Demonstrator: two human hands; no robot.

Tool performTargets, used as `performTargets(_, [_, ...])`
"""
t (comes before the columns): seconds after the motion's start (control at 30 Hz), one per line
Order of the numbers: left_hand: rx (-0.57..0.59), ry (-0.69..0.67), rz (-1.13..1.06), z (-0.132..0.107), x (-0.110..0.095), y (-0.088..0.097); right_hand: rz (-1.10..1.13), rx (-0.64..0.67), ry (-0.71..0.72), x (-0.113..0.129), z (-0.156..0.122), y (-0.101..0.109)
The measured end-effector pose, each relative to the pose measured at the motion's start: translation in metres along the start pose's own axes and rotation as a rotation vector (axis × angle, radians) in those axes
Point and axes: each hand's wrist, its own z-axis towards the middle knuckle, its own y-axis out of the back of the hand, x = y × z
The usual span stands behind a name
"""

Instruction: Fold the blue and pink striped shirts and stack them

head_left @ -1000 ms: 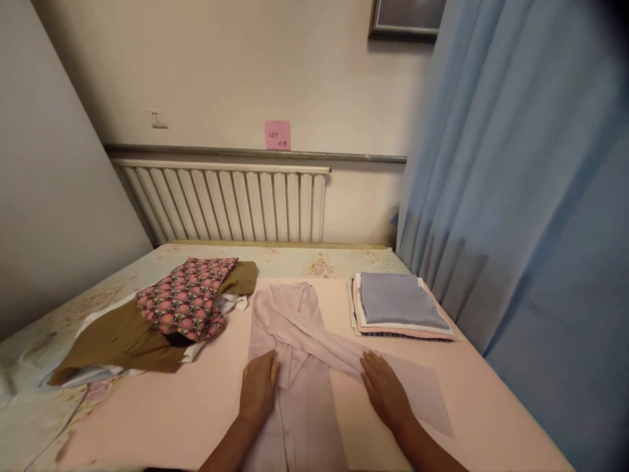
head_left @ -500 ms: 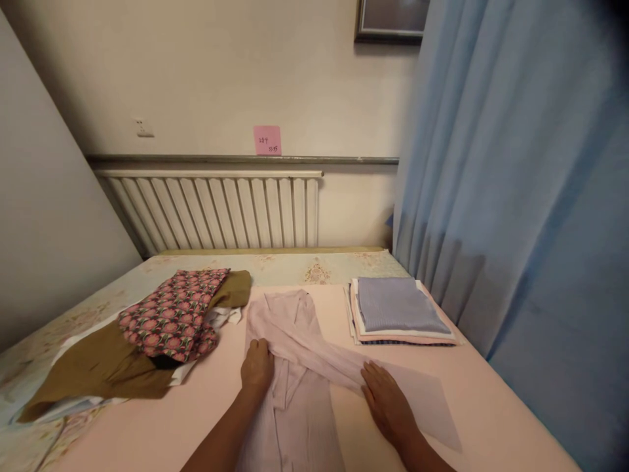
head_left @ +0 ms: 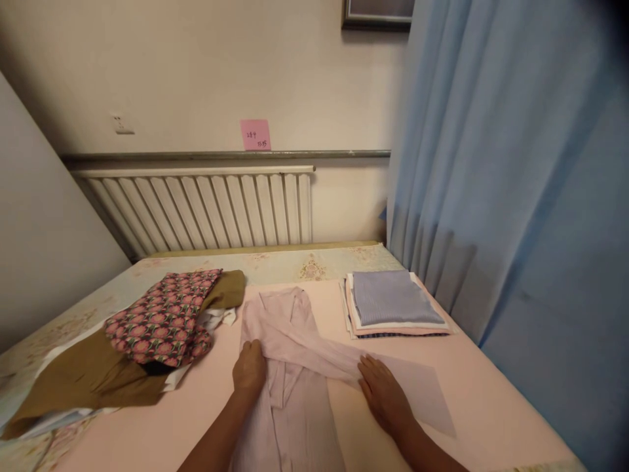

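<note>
A pale pink-lilac button-front shirt (head_left: 304,406) lies lengthwise before me, its collar end away from me. One sleeve (head_left: 339,357) stretches across its chest and past the right side, ending in a wide, thin cuff part. My left hand (head_left: 249,368) is at the shirt's left edge below the shoulder, fingers curled over the cloth, their tips partly hidden. Flat on the sleeve, to the right of the shirt's body, rests my right hand (head_left: 386,393) with its fingers stretched out.
On the left is a loose heap of clothes with a pink-flowered garment (head_left: 162,318) over a brown one (head_left: 88,377). A neat stack of folded clothes, topped by a grey-blue one (head_left: 393,298), sits at the right. A blue curtain (head_left: 472,164) hangs beside the bed; a radiator (head_left: 206,210) stands behind.
The view has turned slightly to the right, so everything appears a little further left. Both hands keep their places on the shirt, which lies as before.
</note>
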Motion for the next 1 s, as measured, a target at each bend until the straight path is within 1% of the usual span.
performTargets(0.13, [0.022,-0.022,0.011,0.000,0.003,0.004,0.027,-0.026,-0.004,0.000,0.000,0.000])
performTargets(0.23, [-0.021,-0.044,0.020,0.002,0.001,0.011,0.024,-0.019,-0.006,0.000,-0.001,-0.001])
performTargets(0.33, [-0.079,-0.090,0.011,0.007,-0.006,0.017,0.012,-0.013,-0.005,-0.001,-0.001,-0.002])
performTargets(0.43, [-0.093,-0.182,-0.020,0.018,-0.020,0.016,0.008,-0.003,-0.009,-0.001,-0.001,-0.003])
performTargets(0.53, [-0.088,-0.269,-0.043,0.030,-0.035,0.005,0.005,0.011,-0.009,-0.001,0.000,-0.002])
performTargets(0.63, [-0.068,-0.320,-0.047,0.036,-0.045,-0.013,0.006,0.007,-0.010,0.000,0.001,0.000])
performTargets(0.73, [-0.040,-0.338,-0.040,0.035,-0.048,-0.033,0.006,-0.003,-0.007,0.000,0.002,0.001])
performTargets(0.8, [-0.044,-0.341,-0.019,0.034,-0.047,-0.044,0.007,-0.005,0.000,0.000,0.002,0.002])
performTargets(0.9, [-0.068,-0.339,0.020,0.032,-0.045,-0.052,0.018,-0.006,0.000,0.000,0.002,0.002])
performTargets(1.0, [-0.073,-0.334,0.038,0.032,-0.045,-0.051,0.019,0.001,-0.007,0.000,0.003,0.003])
